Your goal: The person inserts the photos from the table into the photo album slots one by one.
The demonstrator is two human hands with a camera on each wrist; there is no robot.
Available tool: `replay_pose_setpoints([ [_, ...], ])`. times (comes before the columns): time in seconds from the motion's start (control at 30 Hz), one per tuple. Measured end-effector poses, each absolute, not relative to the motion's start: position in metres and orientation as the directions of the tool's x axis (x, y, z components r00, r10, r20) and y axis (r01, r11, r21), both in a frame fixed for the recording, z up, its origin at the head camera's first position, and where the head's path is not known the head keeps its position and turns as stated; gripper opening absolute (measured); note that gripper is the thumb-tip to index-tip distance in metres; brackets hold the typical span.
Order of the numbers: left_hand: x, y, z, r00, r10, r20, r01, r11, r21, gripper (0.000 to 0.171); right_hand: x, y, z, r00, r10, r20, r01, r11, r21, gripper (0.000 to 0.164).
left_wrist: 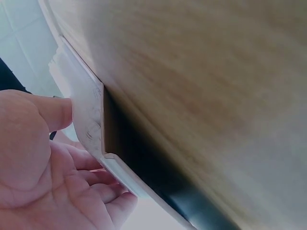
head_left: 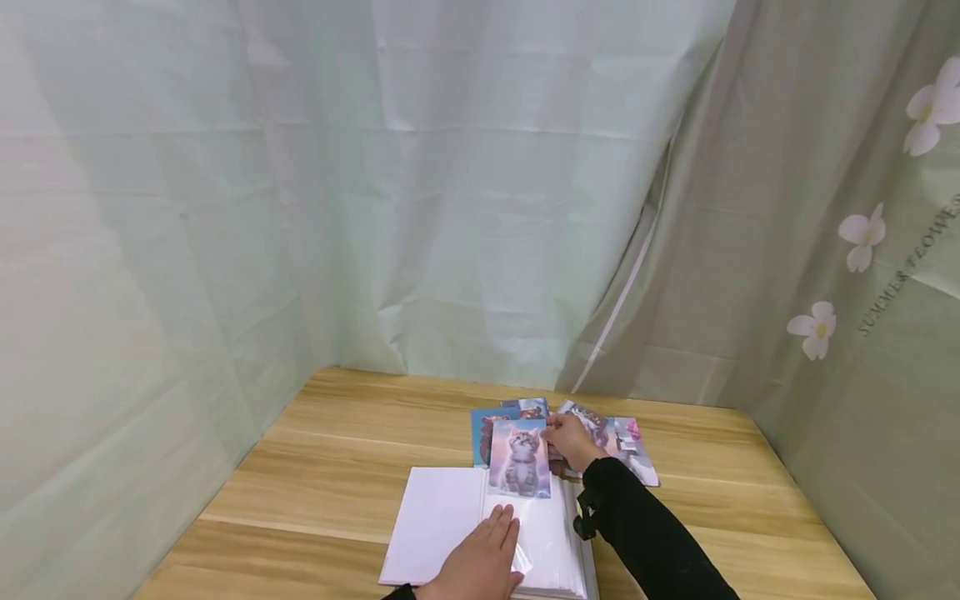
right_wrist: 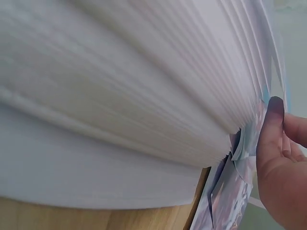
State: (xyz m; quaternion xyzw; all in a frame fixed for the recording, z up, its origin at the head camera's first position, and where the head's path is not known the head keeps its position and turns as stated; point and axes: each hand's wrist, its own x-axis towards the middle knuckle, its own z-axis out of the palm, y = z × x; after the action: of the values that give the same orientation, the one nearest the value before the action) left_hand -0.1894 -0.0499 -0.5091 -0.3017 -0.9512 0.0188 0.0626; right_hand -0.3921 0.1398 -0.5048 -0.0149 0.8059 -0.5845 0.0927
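A photo album [head_left: 435,521] lies opened on the table, its white cover folded out to the left and clear-sleeved pages on the right. Over the top of the right-hand page is a picture card of a kitten [head_left: 520,462]. My right hand [head_left: 573,443] pinches that card at its upper right edge; in the right wrist view, thumb and fingers meet beyond the thick stack of page edges [right_wrist: 158,81]. Lower down, my left hand [head_left: 480,557] rests on the album near the fold with its fingers extended. The left wrist view shows the album spine [left_wrist: 91,100] beside that hand.
Behind the album, several more picture cards lie overlapping, among them a blue one [head_left: 482,437] at the left and a pale one [head_left: 633,454] at the right. Curtains [head_left: 487,208] hang around the wooden table [head_left: 322,467] at its back and sides.
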Motion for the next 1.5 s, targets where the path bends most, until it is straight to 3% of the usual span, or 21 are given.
replay_pose_setpoints([
  [0.73, -0.187, -0.051, -0.504, -0.807, 0.582, 0.094, 0.578, 0.813, -0.069, 0.065, -0.368, 0.146, -0.502, -0.974, -0.154, -0.166, 0.102, 0.354, -0.930, 0.021],
  [1.1, -0.187, -0.050, -0.504, -0.812, 0.577, 0.086, 0.576, 0.816, -0.039, 0.066, -0.361, 0.149, -0.505, -0.970, -0.183, -0.161, 0.099, 0.312, -0.945, 0.033],
  [1.5, -0.188, -0.051, -0.503, -0.807, 0.584, 0.087, 0.582, 0.812, -0.049, 0.066, -0.369, 0.148, -0.507, -0.961, -0.227, -0.156, 0.071, 0.343, -0.937, 0.032],
])
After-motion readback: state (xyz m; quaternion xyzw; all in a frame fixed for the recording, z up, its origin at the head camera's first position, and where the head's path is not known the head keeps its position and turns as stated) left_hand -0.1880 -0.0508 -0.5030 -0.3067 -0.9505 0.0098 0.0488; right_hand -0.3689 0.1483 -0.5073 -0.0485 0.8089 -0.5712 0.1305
